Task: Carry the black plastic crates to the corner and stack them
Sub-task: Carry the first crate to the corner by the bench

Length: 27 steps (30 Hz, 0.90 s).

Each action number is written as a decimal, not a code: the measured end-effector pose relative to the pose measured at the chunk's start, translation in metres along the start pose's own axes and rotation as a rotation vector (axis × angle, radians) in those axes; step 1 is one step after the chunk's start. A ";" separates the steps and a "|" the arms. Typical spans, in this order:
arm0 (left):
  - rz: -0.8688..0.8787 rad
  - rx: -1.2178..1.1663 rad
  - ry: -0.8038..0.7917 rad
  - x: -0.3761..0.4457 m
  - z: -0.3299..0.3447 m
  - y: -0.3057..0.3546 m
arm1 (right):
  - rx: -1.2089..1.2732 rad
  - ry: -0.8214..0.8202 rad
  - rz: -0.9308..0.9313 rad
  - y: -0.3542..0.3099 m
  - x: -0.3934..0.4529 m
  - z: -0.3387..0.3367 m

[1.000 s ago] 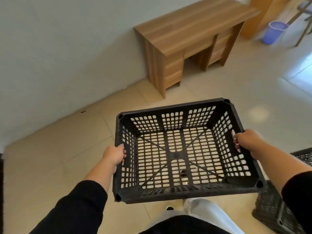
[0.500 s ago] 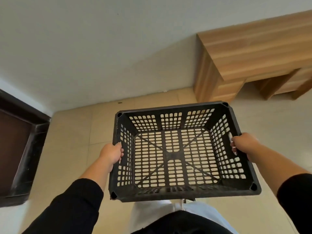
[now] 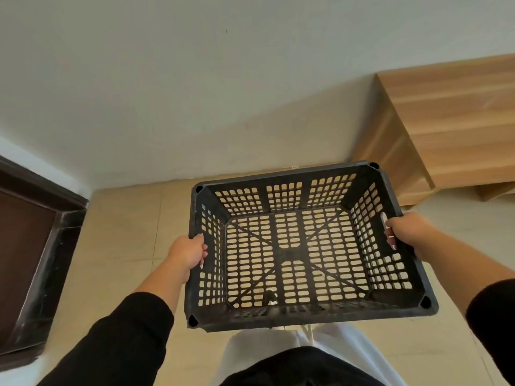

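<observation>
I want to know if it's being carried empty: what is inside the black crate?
Nothing shows inside the black crate, gripped by the left hand and right hand; tiled floor shows through its slotted bottom. A small dark and white shape beneath the near edge is unclear.

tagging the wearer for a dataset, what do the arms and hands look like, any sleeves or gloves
Both arms wear black long sleeves pushed up, leaving the forearms bare. The left hand and right hand are bare: no gloves, and no rings, watch or wristband show. The fingernails of the right hand look long and pale.
</observation>
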<state>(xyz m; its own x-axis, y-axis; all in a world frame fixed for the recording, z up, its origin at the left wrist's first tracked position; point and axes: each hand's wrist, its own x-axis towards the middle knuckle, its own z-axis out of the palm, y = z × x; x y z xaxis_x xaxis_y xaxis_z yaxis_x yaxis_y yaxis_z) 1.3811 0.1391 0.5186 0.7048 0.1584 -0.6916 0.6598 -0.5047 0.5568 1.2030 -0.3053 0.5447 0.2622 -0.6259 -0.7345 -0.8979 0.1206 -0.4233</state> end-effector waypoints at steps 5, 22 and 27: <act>0.025 0.030 0.001 0.056 -0.002 0.070 | 0.026 0.017 0.025 -0.065 0.034 0.009; -0.050 0.078 0.043 0.231 0.104 0.225 | 0.013 -0.096 0.032 -0.245 0.259 0.023; -0.073 0.080 0.050 0.296 0.140 0.235 | 0.003 -0.108 0.050 -0.269 0.317 0.048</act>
<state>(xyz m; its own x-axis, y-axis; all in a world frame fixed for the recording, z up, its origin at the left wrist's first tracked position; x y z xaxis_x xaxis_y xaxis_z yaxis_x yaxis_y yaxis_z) 1.7080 -0.0513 0.3806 0.6694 0.2383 -0.7037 0.6880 -0.5563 0.4661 1.5448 -0.4991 0.3998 0.2541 -0.5328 -0.8072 -0.9096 0.1521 -0.3867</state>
